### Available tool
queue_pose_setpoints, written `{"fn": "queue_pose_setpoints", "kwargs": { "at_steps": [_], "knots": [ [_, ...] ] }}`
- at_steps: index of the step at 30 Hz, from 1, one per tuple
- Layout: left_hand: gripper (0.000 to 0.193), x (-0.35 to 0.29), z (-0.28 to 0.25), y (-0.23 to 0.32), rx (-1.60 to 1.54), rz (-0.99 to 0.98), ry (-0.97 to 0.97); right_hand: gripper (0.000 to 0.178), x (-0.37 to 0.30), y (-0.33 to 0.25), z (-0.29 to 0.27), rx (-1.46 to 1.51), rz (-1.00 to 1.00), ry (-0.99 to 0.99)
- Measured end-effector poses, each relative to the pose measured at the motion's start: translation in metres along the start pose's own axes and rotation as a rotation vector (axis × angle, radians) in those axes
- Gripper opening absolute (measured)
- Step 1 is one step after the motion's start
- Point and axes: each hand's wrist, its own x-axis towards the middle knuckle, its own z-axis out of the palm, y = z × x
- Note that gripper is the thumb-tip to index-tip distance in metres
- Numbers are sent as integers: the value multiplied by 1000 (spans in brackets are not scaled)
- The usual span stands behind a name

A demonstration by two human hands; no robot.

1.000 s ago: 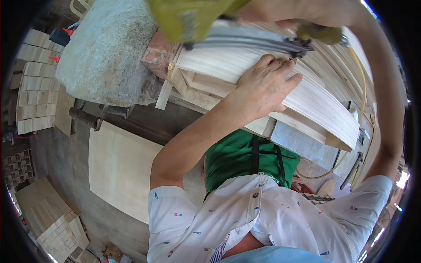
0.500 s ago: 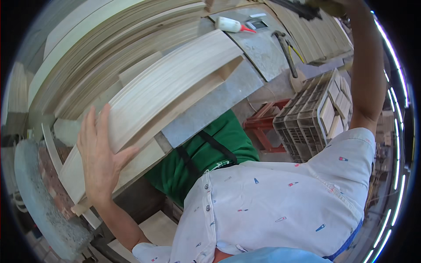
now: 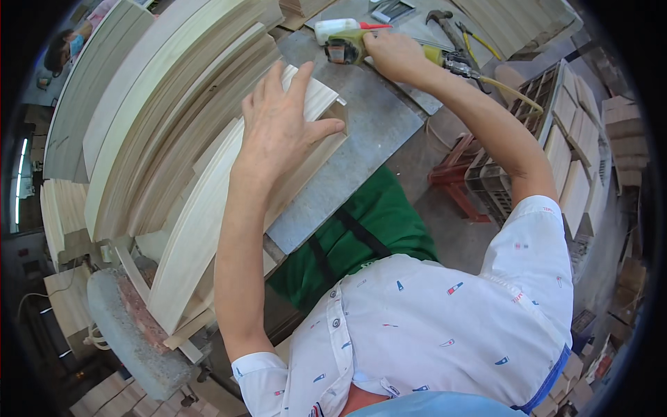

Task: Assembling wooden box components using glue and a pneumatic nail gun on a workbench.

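Note:
My left hand [image 3: 281,128] lies flat, fingers spread, on top of a long curved pale wooden piece [image 3: 201,222] that rests on the grey metal bench [image 3: 375,132]. My right hand [image 3: 392,55] reaches out to the far end of the bench and grips a yellow-green pneumatic nail gun [image 3: 347,48] with a yellow air hose [image 3: 514,94] trailing from it. A white glue bottle with a red tip [image 3: 340,28] lies just beyond the tool.
Stacks of long curved wooden boards [image 3: 153,118] fill the left side. A hammer [image 3: 445,24] lies at the bench's far end. A red stool frame [image 3: 455,181] and crates of wooden blocks [image 3: 577,167] stand to the right. A grey padded block [image 3: 125,333] sits lower left.
The view has swung round. My left hand has moved along the curved piece toward its end. My right hand now shows clearly, closed on the nail gun on the bench.

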Motion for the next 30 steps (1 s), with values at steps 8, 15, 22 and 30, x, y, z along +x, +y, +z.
{"fn": "queue_pose_setpoints", "kwargs": {
  "at_steps": [8, 15, 22, 30],
  "knots": [
    [85, 11, 17, 8, 94, -24, 8, 50, -43, -35, 46, 174, 120, -41],
    [80, 14, 13, 10, 16, -65, -17, 69, -80, -58, 19, 957, -168, 201],
    [76, 17, 9, 13, 20, -86, -49, 51, -93, -112, 23, 1109, -48, 218],
    [69, 16, 6, 19, 0, -111, -71, 46, -93, -115, 26, 1073, -20, 236]
  ]
}}
